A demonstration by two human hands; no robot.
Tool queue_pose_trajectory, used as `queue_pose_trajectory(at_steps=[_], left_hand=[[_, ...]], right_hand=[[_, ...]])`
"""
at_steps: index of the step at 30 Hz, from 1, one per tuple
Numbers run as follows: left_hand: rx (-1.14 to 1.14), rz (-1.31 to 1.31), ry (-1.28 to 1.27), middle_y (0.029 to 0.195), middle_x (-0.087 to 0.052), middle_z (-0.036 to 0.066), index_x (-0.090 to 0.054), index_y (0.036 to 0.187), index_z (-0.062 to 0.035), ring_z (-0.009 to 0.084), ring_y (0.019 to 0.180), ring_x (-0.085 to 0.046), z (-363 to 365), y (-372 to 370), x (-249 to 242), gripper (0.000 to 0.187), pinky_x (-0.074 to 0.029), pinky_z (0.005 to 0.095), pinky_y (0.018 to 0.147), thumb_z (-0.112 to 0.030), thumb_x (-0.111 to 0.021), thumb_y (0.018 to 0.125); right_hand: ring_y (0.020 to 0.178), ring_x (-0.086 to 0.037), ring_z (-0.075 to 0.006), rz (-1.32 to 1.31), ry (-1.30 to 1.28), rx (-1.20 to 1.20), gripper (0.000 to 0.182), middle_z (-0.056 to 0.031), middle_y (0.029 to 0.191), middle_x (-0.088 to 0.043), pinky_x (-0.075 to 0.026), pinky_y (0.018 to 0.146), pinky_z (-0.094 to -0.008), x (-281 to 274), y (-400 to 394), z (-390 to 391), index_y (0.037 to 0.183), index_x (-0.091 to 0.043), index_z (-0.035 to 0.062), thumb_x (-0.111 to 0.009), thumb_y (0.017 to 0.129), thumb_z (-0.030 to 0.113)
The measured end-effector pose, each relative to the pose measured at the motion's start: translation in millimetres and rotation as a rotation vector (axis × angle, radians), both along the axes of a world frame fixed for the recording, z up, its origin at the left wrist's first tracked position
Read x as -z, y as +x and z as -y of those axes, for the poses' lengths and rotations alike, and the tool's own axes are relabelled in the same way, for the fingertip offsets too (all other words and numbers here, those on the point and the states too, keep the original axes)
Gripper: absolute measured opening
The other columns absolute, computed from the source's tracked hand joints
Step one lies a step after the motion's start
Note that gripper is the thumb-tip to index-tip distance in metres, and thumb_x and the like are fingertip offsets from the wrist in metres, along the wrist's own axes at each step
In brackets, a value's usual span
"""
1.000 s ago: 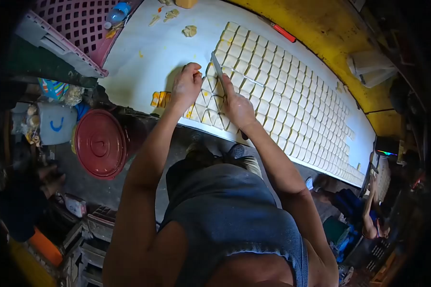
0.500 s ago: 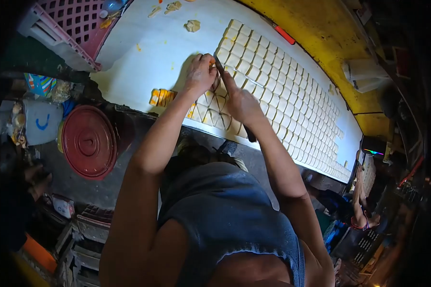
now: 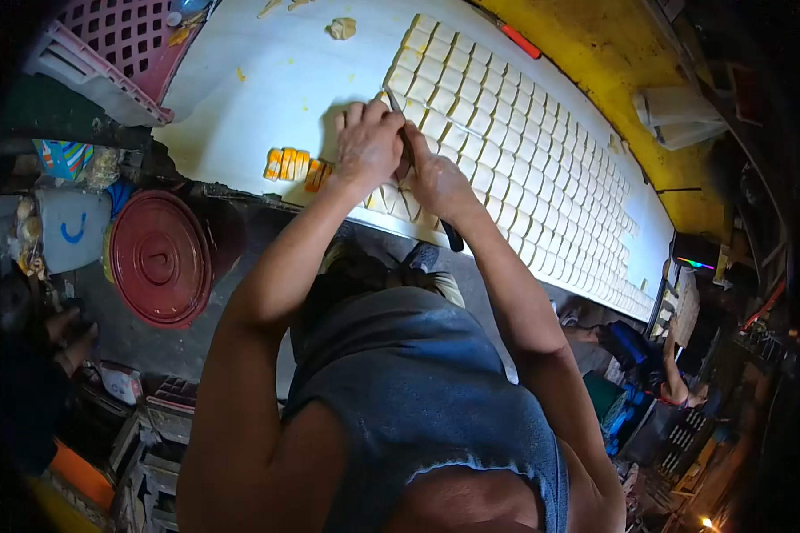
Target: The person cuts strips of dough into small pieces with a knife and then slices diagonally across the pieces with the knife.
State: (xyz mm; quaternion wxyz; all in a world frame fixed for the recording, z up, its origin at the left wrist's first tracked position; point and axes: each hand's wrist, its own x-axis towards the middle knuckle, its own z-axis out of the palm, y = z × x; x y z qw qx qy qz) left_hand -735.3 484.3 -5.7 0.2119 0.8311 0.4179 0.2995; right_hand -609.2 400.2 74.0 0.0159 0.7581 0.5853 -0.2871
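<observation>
Cool light brightens the white tabletop [image 3: 267, 111] toward eleven o'clock; the left hand [image 3: 367, 149] casts shadow toward nine. The floor [image 3: 196, 355] at eight lies dim; a small light [image 3: 707, 522] glares past four. Fisheye distortion bows everything toward black corners.

A round red plastic lid [image 3: 158, 259] is near a pale tub [image 3: 68, 251] with a blue curve. A pink plastic crate [image 3: 107, 76] has holes.
</observation>
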Motion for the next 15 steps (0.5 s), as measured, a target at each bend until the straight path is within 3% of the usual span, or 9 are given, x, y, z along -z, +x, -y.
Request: queue_pose_trajectory(at_steps=[3, 4, 7, 10, 15], left_hand=[[0.016, -0.104, 0.08, 0.12, -0.06, 0.009, -0.07, 0.112, -0.0132, 0.0346, 0.119, -0.051, 13, 1, 2, 0.03, -0.035, 0.057, 0.106, -0.02, -0.075, 0.083], [0.005, -0.141, 0.062, 0.121, -0.06, 0.008, -0.071, 0.113, -0.0153, 0.0338, 0.12, -0.051, 13, 1, -1, 0.031, -0.034, 0.0552, 0.108, -0.019, -0.076, 0.082], [-0.023, -0.175, 0.016, 0.121, -0.059, 0.007, -0.072, 0.116, -0.0164, 0.0328, 0.122, -0.05, 10, 1, -5, 0.035, -0.033, 0.0533, 0.111, -0.02, -0.078, 0.081], [-0.023, -0.036, 0.12, 0.122, -0.059, 0.008, -0.071, 0.114, -0.0127, 0.0331, 0.123, -0.05, 23, -3, -6, 0.035, -0.032, 0.057, 0.114, -0.02, -0.078, 0.08], [0.069, -0.112, 0.111, 0.12, -0.057, 0.008, -0.07, 0.112, -0.0125, 0.0338, 0.126, -0.049, 69, -1, -1, 0.034, -0.026, 0.062, 0.12, -0.019, -0.077, 0.08]], right_hand=[[0.103, -0.072, -0.0476, -0.01, 0.103, -0.092, 0.078, -0.0309, 0.106, -0.074, -0.056, 0.091, -0.0552, 15, 13, 14, 0.167, -0.02, 0.0094, -0.054, 0.097, 0.011], [0.1, -0.072, -0.0473, 0.025, -0.003, -0.089, 0.082, -0.0302, 0.104, -0.074, -0.056, 0.09, -0.0551, -12, 7, 26, 0.168, -0.018, 0.0096, -0.055, 0.094, 0.008], [0.099, -0.072, -0.0463, 0.039, -0.051, -0.134, 0.087, -0.0299, 0.103, -0.074, -0.056, 0.089, -0.0553, -10, 12, 69, 0.169, -0.016, 0.0099, -0.054, 0.092, 0.005], [0.097, -0.072, -0.0469, 0.038, -0.044, -0.084, 0.087, -0.0301, 0.103, -0.074, -0.056, 0.088, -0.0559, -7, 8, 72, 0.17, -0.014, 0.0097, -0.051, 0.092, 0.003], [0.093, -0.072, -0.047, -0.018, 0.111, -0.073, 0.085, -0.0288, 0.099, -0.074, -0.056, 0.084, -0.0569, 20, 12, 76, 0.17, -0.014, 0.0118, -0.052, 0.094, 0.006]])
